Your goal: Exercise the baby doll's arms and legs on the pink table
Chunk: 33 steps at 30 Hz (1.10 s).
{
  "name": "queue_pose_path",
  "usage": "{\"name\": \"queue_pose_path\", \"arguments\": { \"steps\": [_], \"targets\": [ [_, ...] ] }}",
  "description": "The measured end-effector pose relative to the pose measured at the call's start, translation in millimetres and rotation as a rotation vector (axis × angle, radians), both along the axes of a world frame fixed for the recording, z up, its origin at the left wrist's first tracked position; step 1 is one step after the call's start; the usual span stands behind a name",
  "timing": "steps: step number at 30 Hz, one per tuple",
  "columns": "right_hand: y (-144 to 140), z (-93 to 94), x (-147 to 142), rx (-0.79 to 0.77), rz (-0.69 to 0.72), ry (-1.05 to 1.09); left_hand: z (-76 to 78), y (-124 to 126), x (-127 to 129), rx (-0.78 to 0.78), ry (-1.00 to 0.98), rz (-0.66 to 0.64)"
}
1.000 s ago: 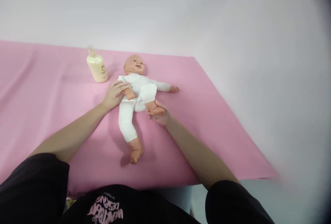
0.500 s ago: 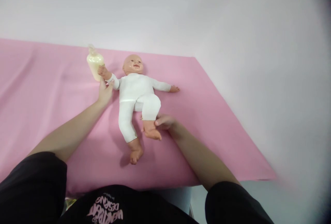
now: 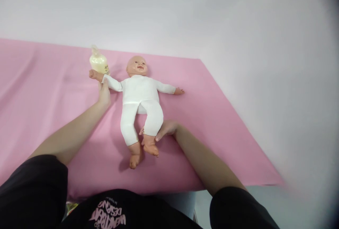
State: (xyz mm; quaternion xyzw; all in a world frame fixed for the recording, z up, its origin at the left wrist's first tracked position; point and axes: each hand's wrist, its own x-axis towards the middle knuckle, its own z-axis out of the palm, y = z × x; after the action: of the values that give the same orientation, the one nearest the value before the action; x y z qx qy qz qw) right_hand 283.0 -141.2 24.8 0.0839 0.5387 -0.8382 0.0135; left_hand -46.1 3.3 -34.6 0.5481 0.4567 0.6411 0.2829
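A baby doll [image 3: 140, 89] with a white cloth body lies on its back, its bare head toward the far side and its feet toward me. My left hand [image 3: 104, 93] grips the doll's arm on the left at the white cuff, and that arm reaches outward. Around the doll's lower leg on the right, my right hand [image 3: 166, 129] is closed, with fingertips showing on the leg's inner side. Just behind the held arm stands a pump bottle [image 3: 97, 61] of pale yellow liquid, its lower part partly hidden by the arm.
Pink cloth [image 3: 212, 133] covers the table, with soft folds at the left. Its far and right edges meet a pale white wall [image 3: 169, 10]. At the bottom, a bit of something colourful shows beneath the table's near edge, mostly hidden by my black shirt.
The doll's arm in my left hand has swung out to the left and straightened. Its leg in my right hand has come down toward me and extended.
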Motion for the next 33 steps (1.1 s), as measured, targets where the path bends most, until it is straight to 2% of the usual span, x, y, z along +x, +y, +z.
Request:
{"name": "queue_pose_path", "arguments": {
  "steps": [3, 6, 8, 13, 16, 19, 21, 26, 30, 33],
  "targets": [
    [2, -1.4, 0, -0.004, 0.023, 0.037, 3.1, -2, 3, -0.071, -0.163, 0.071],
    [3, -2.6, 0, -0.025, 0.054, 0.078, 6.9, -7, 6, -0.024, -0.05, 0.036],
    [2, -4.8, 0, -0.048, 0.026, 0.096, 9.3, -11, 8, 0.042, 0.059, 0.031],
    [3, -22.4, 6, -0.107, -0.188, 0.087, 19.9, -28, 20, 0.134, 0.282, -0.014],
    [5, -34.4, 9, -0.138, -0.282, 0.125, 32.3, -43, 28, 0.25, 0.503, -0.045],
    [7, -37.1, 7, -0.16, -0.424, 0.219, 44.0, -55, 33, 0.316, 0.717, -0.147],
    [6, -33.3, 4, -0.161, -0.57, 0.244, 48.3, -60, 35, 0.329, 0.796, -0.188],
    [6, -21.6, -1, -0.174, -0.866, 0.128, 48.5, -59, 36, 0.324, 0.851, -0.225],
    [8, -18.2, -3, -0.211, -0.968, 0.071, 46.7, -57, 36, 0.306, 0.865, -0.246],
    [8, -16.7, -4, -0.224, -0.989, 0.038, 46.1, -57, 36, 0.318, 0.876, -0.261]
  ]
}}
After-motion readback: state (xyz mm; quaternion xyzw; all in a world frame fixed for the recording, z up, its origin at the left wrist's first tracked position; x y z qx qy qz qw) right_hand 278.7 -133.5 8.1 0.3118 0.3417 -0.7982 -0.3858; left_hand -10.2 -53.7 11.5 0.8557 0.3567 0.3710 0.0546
